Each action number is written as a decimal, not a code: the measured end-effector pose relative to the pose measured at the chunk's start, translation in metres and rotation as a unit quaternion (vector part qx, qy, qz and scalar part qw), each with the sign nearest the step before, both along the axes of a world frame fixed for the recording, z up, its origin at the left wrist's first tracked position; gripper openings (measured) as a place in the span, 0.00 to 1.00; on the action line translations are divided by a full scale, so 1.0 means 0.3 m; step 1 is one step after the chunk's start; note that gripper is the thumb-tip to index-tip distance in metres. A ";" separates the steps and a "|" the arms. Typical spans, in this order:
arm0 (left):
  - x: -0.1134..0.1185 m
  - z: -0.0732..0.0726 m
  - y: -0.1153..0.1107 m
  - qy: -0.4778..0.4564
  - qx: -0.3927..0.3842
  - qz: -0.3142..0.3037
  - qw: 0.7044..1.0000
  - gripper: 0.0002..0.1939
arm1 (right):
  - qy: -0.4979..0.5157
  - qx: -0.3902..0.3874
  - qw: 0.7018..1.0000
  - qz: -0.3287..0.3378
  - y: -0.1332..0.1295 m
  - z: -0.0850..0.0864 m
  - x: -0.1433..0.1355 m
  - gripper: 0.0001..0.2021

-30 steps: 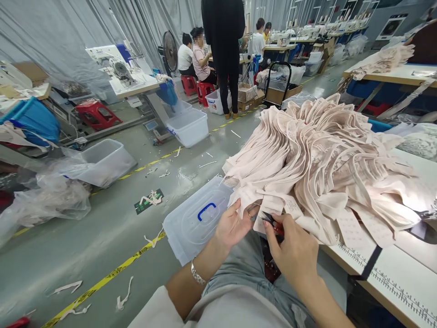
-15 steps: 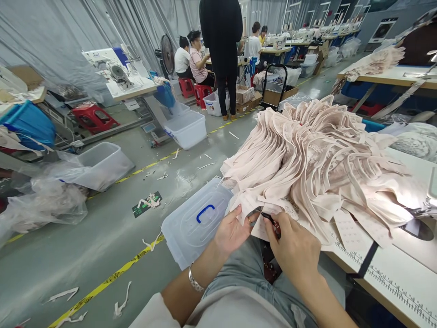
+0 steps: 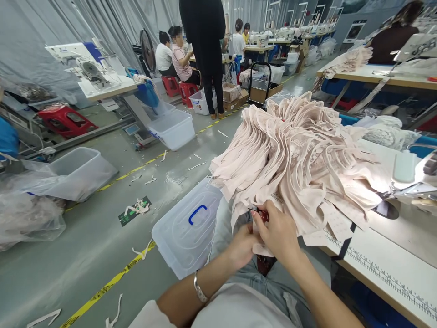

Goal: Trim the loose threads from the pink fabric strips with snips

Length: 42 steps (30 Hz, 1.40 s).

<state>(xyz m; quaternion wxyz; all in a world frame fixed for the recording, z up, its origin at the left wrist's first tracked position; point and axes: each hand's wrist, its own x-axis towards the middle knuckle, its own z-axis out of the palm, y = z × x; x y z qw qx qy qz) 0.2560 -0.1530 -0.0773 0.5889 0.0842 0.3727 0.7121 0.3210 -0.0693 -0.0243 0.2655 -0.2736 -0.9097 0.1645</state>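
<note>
A big heap of pale pink fabric pieces (image 3: pixel 290 159) lies on the sewing table's left end, its lower edge hanging toward my lap. My left hand (image 3: pixel 243 246), slightly blurred, is closed on a pale pink piece at the near edge of the heap. My right hand (image 3: pixel 277 230) is closed around a small dark tool (image 3: pixel 260 211) with a thin tip, beside the same fabric. The two hands are close together over my lap. Most of the tool is hidden by my right fingers.
A lidded clear box (image 3: pixel 189 225) with a blue handle stands left of my knees. The table (image 3: pixel 385 255) carries a printed ruler, with a sewing machine (image 3: pixel 421 175) at the right. Open bins, red stools, a standing person (image 3: pixel 205 45) and seated people are farther off.
My left hand has turned over, its fingers curling in toward the fabric and lower. My right hand has shifted slightly up relative to it. The whole view has swung to the right.
</note>
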 end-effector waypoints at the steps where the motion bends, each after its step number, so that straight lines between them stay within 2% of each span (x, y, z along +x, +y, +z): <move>1: -0.025 0.006 0.003 0.024 -0.010 0.018 0.999 0.13 | 0.029 0.008 1.000 -0.003 -0.007 0.005 0.019 0.11; 4: -0.144 0.037 -0.008 0.061 -0.027 0.109 0.992 0.16 | 0.118 0.042 0.992 -0.015 0.000 0.008 0.102 0.13; 7: -0.271 0.069 -0.038 0.076 0.023 0.160 0.984 0.21 | 0.135 0.097 0.983 -0.077 0.080 0.003 0.197 0.08; 10: -0.362 0.082 -0.054 0.080 0.056 0.178 0.979 0.22 | 0.099 0.111 0.977 -0.155 0.235 0.010 0.270 0.12; 14: -0.439 0.075 -0.027 0.120 0.057 0.185 0.974 0.22 | 0.001 0.131 0.975 -0.182 0.457 0.012 0.320 0.17; 17: -0.485 0.075 0.015 0.163 0.041 0.204 0.965 0.22 | -0.096 0.069 0.976 -0.182 0.524 -0.008 0.326 0.19; 19: -0.512 0.083 0.049 0.195 0.021 0.233 0.953 0.23 | -0.124 0.032 0.978 -0.163 0.494 -0.015 0.318 0.19; 21: -0.531 0.095 0.091 0.238 0.008 0.242 0.941 0.25 | -0.123 -0.003 0.986 -0.112 0.409 -0.005 0.305 0.19; 24: -0.548 0.111 0.179 0.327 0.010 0.187 0.926 0.26 | -0.130 -0.096 0.987 0.007 0.236 0.045 0.289 0.17; 25: -0.551 0.114 0.215 0.365 0.011 0.156 0.918 0.26 | -0.146 -0.143 0.976 0.070 0.183 0.066 0.286 0.17; 27: -0.559 0.118 0.293 0.446 0.008 0.093 0.890 0.24 | -0.183 -0.229 0.927 0.233 0.107 0.103 0.288 0.20; 28: -0.566 0.119 0.333 0.485 0.005 0.065 0.872 0.23 | -0.188 -0.256 0.907 0.278 0.090 0.114 0.291 0.22; 29: -0.574 0.121 0.373 0.516 0.004 0.044 0.855 0.22 | -0.178 -0.267 0.903 0.286 0.086 0.119 0.296 0.24; 31: -0.594 0.127 0.449 0.551 0.004 0.014 0.834 0.21 | -0.132 -0.241 0.937 0.214 0.112 0.110 0.308 0.26; 33: -0.610 0.138 0.520 0.557 0.008 0.000 0.831 0.19 | -0.090 -0.156 0.980 0.088 0.163 0.079 0.321 0.26; 34: -0.614 0.145 0.554 0.555 0.009 -0.004 0.832 0.18 | -0.093 -0.103 0.989 0.041 0.189 0.059 0.328 0.25; 36: -0.606 0.158 0.620 0.549 0.013 -0.010 0.836 0.15 | -0.133 -0.018 0.991 -0.004 0.231 0.018 0.343 0.24; 39: -0.562 0.173 0.704 0.538 0.015 -0.017 0.842 0.13 | -0.200 0.059 0.977 -0.049 0.261 -0.032 0.379 0.24; 42: -0.520 0.181 0.734 0.524 0.014 -0.007 0.851 0.14 | -0.222 0.119 0.962 -0.105 0.281 -0.062 0.439 0.27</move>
